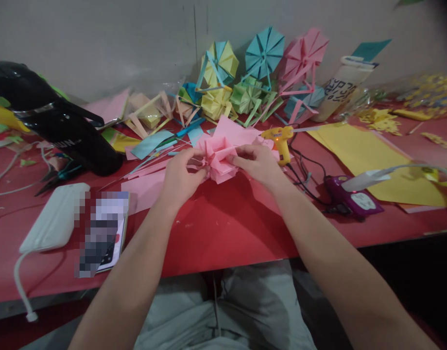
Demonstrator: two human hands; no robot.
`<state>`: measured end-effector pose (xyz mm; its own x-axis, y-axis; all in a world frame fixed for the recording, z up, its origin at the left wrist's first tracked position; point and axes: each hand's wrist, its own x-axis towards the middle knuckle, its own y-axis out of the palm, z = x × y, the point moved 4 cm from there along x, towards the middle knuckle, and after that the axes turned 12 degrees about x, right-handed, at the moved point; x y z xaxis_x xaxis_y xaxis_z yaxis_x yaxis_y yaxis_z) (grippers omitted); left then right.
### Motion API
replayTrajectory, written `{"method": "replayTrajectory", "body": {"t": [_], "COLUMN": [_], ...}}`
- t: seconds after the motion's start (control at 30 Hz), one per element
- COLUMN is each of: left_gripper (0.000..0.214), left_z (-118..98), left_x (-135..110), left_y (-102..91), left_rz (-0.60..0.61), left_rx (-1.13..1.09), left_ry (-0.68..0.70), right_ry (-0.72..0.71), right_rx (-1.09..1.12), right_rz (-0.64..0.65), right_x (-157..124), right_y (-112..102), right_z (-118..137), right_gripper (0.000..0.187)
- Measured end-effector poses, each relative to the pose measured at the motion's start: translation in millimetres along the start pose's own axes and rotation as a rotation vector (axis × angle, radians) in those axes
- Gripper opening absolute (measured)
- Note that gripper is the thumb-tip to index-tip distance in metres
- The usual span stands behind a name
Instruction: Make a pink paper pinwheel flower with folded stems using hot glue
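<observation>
A pink folded paper piece (218,158), pleated like a fan or rosette, is held just above the red table (223,228). My left hand (181,176) pinches its left side with closed fingers. On the right side, my right hand (258,163) grips it with fingers pressed together. Loose pink paper sheets and strips (146,187) lie under and to the left of my hands.
A yellow glue gun (280,138) lies right of my hands, its cord running to a purple device (351,199). Finished paper wheels (263,53) stand along the wall. A black helmet (52,116), white power bank (56,216), phone (103,228) and yellow sheets (372,155) are around.
</observation>
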<state>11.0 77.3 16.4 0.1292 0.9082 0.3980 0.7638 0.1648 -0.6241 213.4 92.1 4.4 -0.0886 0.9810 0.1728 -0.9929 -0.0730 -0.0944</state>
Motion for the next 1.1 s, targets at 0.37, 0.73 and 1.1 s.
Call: {"method": "replayTrajectory", "body": {"t": [0.37,0.73,1.1], "left_gripper": [0.015,0.002,0.01], "left_z": [0.0,6.9,10.9], "left_x": [-0.5,2.4,-1.9], "left_y": [-3.8,-2.8,7.0], "left_rz": [-0.035,0.03,0.025], "left_rx": [0.081,-0.102,-0.6], "left_ry": [-0.057,-0.339,-0.693], "right_ry": [-0.047,-0.132,-0.162], "right_rx": [-0.071,-0.024,0.03], "right_rz": [-0.036,-0.176,-0.217], "right_x": [-0.7,-3.2,-4.5], "right_y": [0.1,9.4,12.9], "right_z": [2.1,0.0,2.0], "right_gripper": [0.028,0.026,0.025]}}
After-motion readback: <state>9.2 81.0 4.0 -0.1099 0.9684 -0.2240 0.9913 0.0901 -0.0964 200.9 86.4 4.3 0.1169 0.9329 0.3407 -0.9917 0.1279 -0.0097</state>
